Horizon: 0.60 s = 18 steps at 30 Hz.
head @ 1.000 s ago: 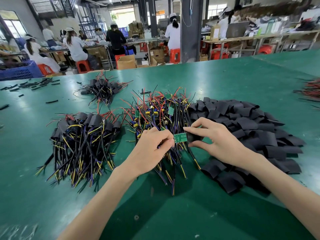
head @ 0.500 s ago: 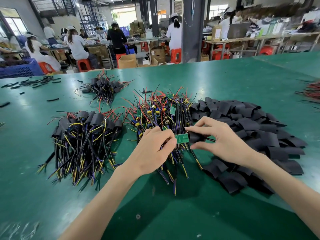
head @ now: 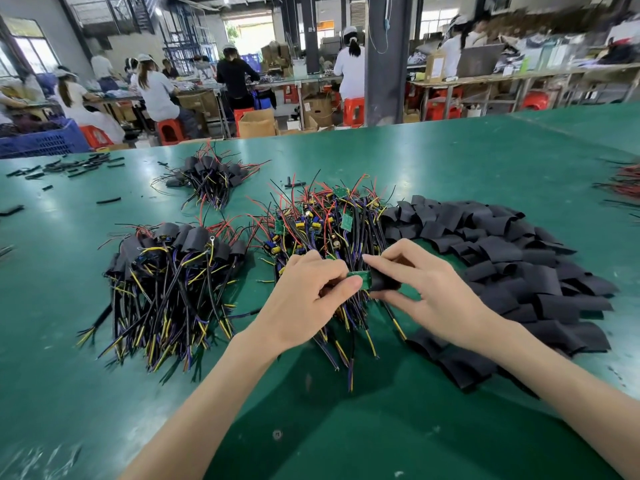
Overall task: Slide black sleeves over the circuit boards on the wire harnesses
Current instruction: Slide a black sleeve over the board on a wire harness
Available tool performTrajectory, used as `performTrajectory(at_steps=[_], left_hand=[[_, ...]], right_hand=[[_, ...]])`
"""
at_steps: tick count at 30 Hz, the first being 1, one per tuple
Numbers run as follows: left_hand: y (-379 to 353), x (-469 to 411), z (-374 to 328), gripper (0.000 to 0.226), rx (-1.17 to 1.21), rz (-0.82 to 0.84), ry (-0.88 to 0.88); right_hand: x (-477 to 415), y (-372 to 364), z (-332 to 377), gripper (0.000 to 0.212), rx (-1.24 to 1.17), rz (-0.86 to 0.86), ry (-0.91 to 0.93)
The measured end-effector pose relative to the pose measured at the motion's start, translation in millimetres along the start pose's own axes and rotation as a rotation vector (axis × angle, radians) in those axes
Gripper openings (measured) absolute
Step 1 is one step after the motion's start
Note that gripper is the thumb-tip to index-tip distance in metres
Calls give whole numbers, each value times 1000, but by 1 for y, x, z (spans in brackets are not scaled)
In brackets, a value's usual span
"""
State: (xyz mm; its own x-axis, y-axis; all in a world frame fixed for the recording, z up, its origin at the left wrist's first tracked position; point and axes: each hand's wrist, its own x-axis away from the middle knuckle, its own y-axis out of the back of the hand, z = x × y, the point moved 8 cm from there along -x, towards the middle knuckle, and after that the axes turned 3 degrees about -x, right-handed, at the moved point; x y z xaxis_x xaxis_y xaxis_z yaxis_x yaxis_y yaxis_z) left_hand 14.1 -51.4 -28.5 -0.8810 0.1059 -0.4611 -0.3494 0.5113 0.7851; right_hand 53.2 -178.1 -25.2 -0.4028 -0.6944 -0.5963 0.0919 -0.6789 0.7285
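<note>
Green circuit board (head: 358,276), black sleeve (head: 383,284), teal table (head: 450,168), red stools (head: 354,111), blue crate (head: 41,143)

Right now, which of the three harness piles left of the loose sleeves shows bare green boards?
The middle pile, right beside the loose sleeves; the near-left pile and far pile are capped in black sleeves.

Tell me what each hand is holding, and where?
The left hand pinches the green board at its left end. The right hand pinches a black sleeve between finger and thumb.
</note>
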Motion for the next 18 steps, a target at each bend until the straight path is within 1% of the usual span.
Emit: performTrajectory(at_steps=[4, 9, 13, 15, 18], left_hand=[[1, 1, -6, 35, -169, -7, -97], [7, 2, -16, 36, -325, -104, -216], [8, 3, -22, 35, -457, -150, -281], [8, 3, -23, 35, -466, -153, -286], [8, 3, -21, 36, -403, -129, -248]], right_hand=[[-2, -2, -5, 49, -83, 88, -37], [-4, 0, -9, 50, -153, 97, -106], [-4, -1, -14, 48, -270, 140, -190], [-4, -1, -14, 48, -285, 136, -193], [-4, 4, -10, 49, -226, 66, -153]])
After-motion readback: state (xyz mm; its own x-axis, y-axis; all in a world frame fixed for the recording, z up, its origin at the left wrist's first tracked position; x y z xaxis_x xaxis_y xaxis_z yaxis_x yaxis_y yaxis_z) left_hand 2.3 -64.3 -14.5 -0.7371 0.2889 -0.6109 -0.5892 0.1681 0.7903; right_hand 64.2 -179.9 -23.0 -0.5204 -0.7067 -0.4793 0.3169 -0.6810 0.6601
